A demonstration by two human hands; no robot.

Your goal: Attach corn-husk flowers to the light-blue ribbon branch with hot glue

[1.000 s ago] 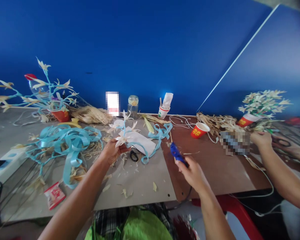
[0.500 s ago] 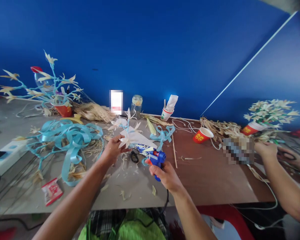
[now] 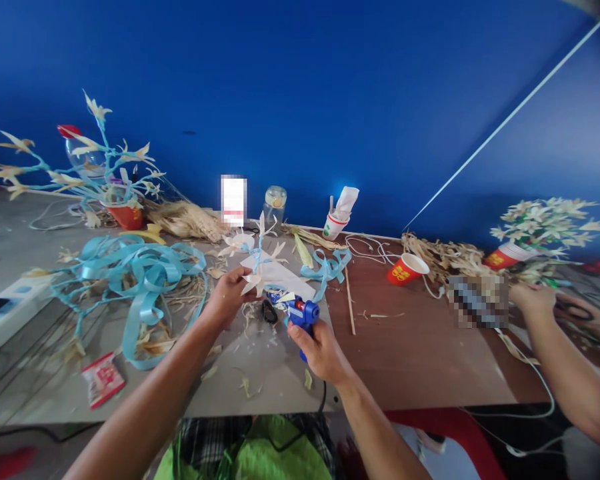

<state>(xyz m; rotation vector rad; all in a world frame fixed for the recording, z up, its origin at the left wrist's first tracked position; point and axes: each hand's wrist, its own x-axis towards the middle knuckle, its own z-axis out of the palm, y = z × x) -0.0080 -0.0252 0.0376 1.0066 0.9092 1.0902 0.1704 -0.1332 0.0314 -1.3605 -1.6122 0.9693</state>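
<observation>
My right hand [image 3: 325, 352] grips a blue glue gun [image 3: 307, 313] by its handle, with the nozzle end pointing left and away from me. My left hand [image 3: 226, 297] pinches a branch of pale husk flowers [image 3: 253, 283] on light-blue wrapped stems. The glue gun's front end is close to that branch; whether they touch I cannot tell. A white sheet of paper [image 3: 293, 280] lies just behind the gun. Under the branch rests a small black looped item [image 3: 269, 311]. A black cord runs down from the gun over the table edge.
Light-blue ribbon [image 3: 145, 267] lies heaped at left, beside a red snack packet [image 3: 103, 380] and a power strip [image 3: 23, 303]. Flower arrangements stand in red cups [image 3: 126, 217] at both sides. A red paper cup [image 3: 407, 269] sits right. A co-worker's hands [image 3: 533, 303] work at far right, near scissors.
My right hand has brought the glue gun slightly left, nearer the flower branch. The left hand holds the branch in nearly the same place.
</observation>
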